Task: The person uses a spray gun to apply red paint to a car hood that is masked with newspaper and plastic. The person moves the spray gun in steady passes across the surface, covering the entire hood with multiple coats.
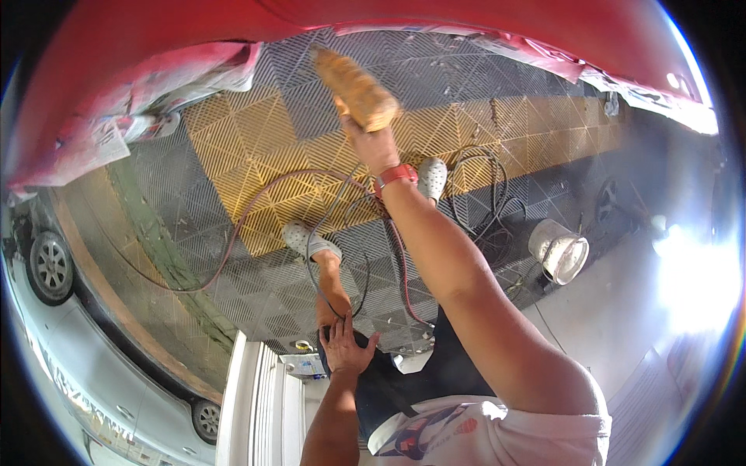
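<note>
My right hand [373, 144] is stretched far forward, a red watch [396, 177] on its wrist. Its fingers are wrapped round the near end of a long yellow-orange block-shaped tool [356, 89]; its exact kind is unclear, as it is slightly blurred. The tool points away and to the left, below a red car body panel [373, 15] that arches across the top. My left hand [348, 347] lies on my left knee with the fingers spread, holding nothing. Newspaper masking [186, 78] hangs from the panel's edge at the left.
Grey and yellow slatted tiles [256, 155] cover the floor. A red hose [231, 252] and dark coiled cables [466, 179] lie around my feet. At the right stands a dirty white bucket [558, 250]. A silver car [109, 357] is at the far left, past a white frame [249, 388].
</note>
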The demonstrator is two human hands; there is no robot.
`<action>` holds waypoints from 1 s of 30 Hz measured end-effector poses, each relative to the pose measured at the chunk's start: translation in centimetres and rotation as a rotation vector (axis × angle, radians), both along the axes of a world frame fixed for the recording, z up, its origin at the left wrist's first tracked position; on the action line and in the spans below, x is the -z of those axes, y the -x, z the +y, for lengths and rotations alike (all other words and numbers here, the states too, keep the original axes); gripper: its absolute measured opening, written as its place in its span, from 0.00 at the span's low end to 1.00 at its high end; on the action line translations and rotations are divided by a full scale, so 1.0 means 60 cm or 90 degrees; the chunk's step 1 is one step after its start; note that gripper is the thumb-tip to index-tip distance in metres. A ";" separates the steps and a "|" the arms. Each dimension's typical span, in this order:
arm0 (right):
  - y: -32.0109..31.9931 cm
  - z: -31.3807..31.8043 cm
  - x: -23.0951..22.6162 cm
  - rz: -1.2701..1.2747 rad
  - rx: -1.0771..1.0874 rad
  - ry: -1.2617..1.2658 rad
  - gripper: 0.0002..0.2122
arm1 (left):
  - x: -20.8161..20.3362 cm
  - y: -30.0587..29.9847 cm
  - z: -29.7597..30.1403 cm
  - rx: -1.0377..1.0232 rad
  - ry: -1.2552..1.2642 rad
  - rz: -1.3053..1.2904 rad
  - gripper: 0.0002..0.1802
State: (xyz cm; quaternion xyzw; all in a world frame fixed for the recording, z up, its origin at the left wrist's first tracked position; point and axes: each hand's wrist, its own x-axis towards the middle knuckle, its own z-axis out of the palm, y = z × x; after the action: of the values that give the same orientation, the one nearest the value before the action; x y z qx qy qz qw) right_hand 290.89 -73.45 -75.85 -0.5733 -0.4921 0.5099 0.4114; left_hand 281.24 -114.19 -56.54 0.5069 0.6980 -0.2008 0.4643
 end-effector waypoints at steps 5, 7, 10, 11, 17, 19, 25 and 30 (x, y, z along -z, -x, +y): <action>-0.272 0.042 0.018 -0.102 0.210 0.018 0.26 | 0.008 -0.048 0.024 0.012 0.011 -0.023 0.55; -0.362 0.054 -0.010 -0.062 0.270 0.073 0.27 | 0.004 -0.082 0.028 0.008 -0.037 -0.018 0.53; -0.530 0.071 -0.018 -0.191 0.325 0.094 0.27 | 0.009 -0.127 0.068 0.026 -0.148 -0.096 0.49; -0.591 0.076 -0.025 -0.196 0.335 0.104 0.27 | 0.015 -0.151 0.091 0.018 -0.232 -0.129 0.41; -0.899 0.123 -0.071 -0.214 0.379 0.103 0.25 | -0.016 -0.331 0.316 -0.018 -0.317 -0.281 0.30; -0.988 0.137 -0.100 -0.158 0.433 0.105 0.22 | -0.033 -0.381 0.367 -0.045 -0.332 -0.342 0.28; -1.135 0.206 -0.206 -0.190 0.652 0.138 0.16 | -0.088 -0.453 0.417 -0.045 -0.319 -0.409 0.24; -1.118 0.203 -0.238 -0.040 0.599 0.022 0.17 | -0.126 -0.417 0.387 0.009 -0.270 -0.395 0.22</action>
State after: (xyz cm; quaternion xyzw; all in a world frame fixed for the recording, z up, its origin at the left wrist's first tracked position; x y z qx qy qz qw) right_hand 357.96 -61.24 -61.57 -0.7560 -0.1823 0.2585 0.5731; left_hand 306.24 -90.95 -48.97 0.6331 0.5468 0.1086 0.5370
